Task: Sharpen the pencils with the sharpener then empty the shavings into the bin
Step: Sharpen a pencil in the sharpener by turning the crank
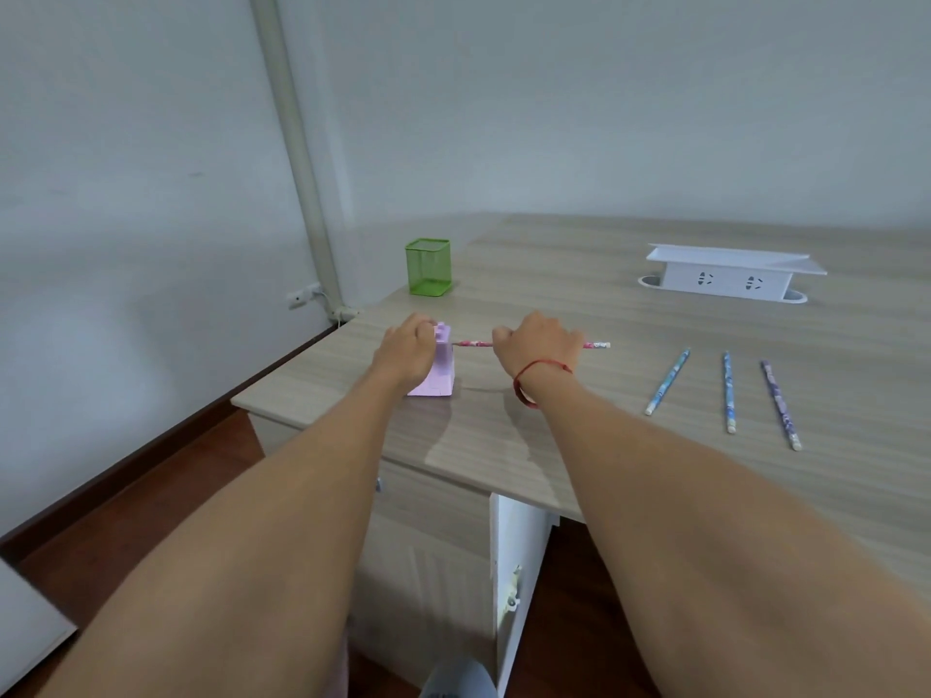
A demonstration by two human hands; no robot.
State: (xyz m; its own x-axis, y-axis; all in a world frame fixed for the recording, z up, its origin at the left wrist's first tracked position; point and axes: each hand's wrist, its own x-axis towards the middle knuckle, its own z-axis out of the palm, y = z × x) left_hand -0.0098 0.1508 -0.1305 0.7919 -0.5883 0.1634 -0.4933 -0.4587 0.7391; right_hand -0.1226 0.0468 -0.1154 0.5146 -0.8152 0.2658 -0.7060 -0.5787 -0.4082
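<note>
The pink pencil (473, 344) lies level above the table (604, 445), its long axis running straight across from one hand to the other. Its tip end meets the upper face of the lilac sharpener (439, 377), and its capped end sticks out beyond the right hand (541, 347). That hand's fingers (504, 339) are curled round the middle of the shaft. The sharpener's opening is just to their left, in line with the pencil, so I'd judge the coming move to be a push or a twist along that line. The left hand (405, 352) wraps the sharpener from its far side and steadies it on the table. Whether its fingers reach a crank I cannot tell.

To the right of the right fingers, three more pencils (728, 390) lie apart on the table. Beyond the left fingers stands a green mesh pot (428, 267).

The pencils carry printed patterns, but nothing is legible. The white socket box (725, 282) shows only outlet slots.
</note>
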